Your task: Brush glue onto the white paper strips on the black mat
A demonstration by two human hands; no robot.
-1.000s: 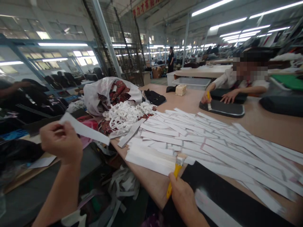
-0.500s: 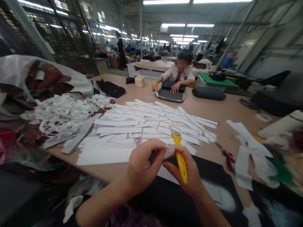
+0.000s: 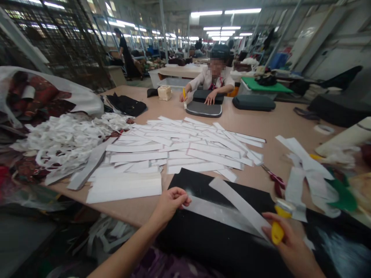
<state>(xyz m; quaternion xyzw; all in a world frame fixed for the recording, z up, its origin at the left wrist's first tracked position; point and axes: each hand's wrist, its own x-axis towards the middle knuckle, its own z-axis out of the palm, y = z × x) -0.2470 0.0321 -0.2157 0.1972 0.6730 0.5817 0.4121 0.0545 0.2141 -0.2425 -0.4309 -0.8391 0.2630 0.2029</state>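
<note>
My left hand (image 3: pixel 174 200) pinches the left end of a long translucent white strip (image 3: pixel 220 211), which stretches to the right across a black sheet (image 3: pixel 199 185). Wrapped in my right hand (image 3: pixel 290 237) is a yellow-handled brush (image 3: pixel 277 227), its pale bristles pointing up and away from me. A second white strip (image 3: pixel 234 199) slants from the black sheet to the fingers of my right hand; whether they grip it or only touch it, I cannot tell. Beyond my left hand lies a stack of white sheets (image 3: pixel 127 187).
Many white strips (image 3: pixel 174 146) overlap mid-table. Red-handled scissors (image 3: pixel 276 183) lie right of them, beside white scraps (image 3: pixel 307 181). A tangle of white offcuts (image 3: pixel 66 135) is heaped at left. Across the table, a co-worker (image 3: pixel 214 79) brushes the edge of a dark panel (image 3: pixel 203 109).
My hands, close together before over the table, have moved apart and down to the black sheet. The brush has gone right with my right hand, and a strip now stretches across the sheet.
</note>
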